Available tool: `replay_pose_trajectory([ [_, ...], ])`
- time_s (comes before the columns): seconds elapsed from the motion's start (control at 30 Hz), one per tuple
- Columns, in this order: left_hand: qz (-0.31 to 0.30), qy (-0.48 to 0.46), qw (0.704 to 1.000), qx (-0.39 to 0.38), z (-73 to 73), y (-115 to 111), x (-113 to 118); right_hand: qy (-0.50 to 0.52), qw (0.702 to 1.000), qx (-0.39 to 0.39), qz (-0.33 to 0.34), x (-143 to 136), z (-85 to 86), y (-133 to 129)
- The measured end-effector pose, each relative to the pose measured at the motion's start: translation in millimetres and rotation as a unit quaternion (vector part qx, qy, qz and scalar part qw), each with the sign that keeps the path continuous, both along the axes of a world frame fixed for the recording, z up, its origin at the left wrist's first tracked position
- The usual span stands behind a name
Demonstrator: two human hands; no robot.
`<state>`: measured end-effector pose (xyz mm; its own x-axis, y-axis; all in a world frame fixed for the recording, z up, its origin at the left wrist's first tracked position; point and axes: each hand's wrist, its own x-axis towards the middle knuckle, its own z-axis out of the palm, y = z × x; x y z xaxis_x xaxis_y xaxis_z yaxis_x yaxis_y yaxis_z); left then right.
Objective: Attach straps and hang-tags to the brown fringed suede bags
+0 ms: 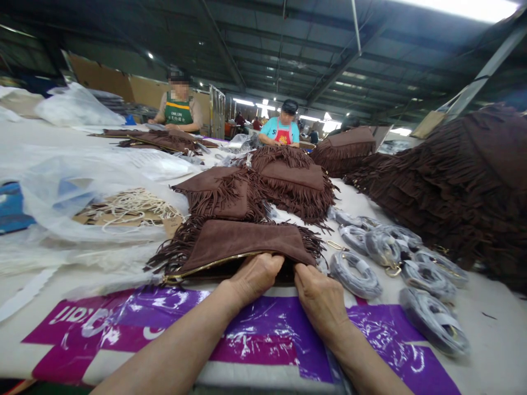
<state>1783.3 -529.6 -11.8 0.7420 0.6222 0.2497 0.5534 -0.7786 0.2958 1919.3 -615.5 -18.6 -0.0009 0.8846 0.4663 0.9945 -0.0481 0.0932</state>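
A brown fringed bag [247, 236] lies in front of me with its brass zipper [214, 264] open along the near edge. My left hand [257, 277] is at the middle of that opening, its fingers curled on the edge and partly inside the dark mouth. At the right end of the opening, my right hand [319, 296] pinches the bag's edge with its fingers closed. Beneath the bag and my wrists lies a shiny purple and magenta plastic sheet [255, 351].
Wrapped coiled straps [356, 274] lie to the right, before a tall pile of fringed bags [444, 192]. More bags [292, 178] lie ahead. Clear plastic [94, 170] and tags with cream cords [132, 206] sit left. Two co-workers [183, 109] stand across the table.
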Motion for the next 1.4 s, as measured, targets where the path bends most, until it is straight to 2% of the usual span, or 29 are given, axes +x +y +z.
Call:
replay_pose_trajectory([
  [0.23,0.039,-0.011,0.998,-0.041,-4.2,3,6,0.039,0.998,-0.032,-0.035,-3,-2.8,10],
  [0.43,0.076,-0.044,0.993,-0.078,2.3,3,13,0.069,0.993,-0.057,-0.072,-6,1.7,13],
  [0.63,0.09,-0.058,0.989,-0.101,12.0,3,23,0.08,0.988,-0.089,-0.099,-8,8.4,21],
  [0.83,0.082,-0.062,0.99,-0.099,12.5,6,23,0.093,0.982,-0.096,-0.135,-15,8.5,31],
  [1.1,0.106,0.01,0.99,-0.096,13.3,2,24,0.113,0.978,-0.103,-0.143,-13,6.2,35],
  [1.23,0.126,0.043,0.987,-0.085,16.1,-4,30,0.115,0.98,-0.089,-0.134,-10,3.4,35],
  [1.4,0.146,0.058,0.986,-0.063,12.0,-6,36,0.12,0.984,-0.064,-0.117,-8,-0.8,38],
])
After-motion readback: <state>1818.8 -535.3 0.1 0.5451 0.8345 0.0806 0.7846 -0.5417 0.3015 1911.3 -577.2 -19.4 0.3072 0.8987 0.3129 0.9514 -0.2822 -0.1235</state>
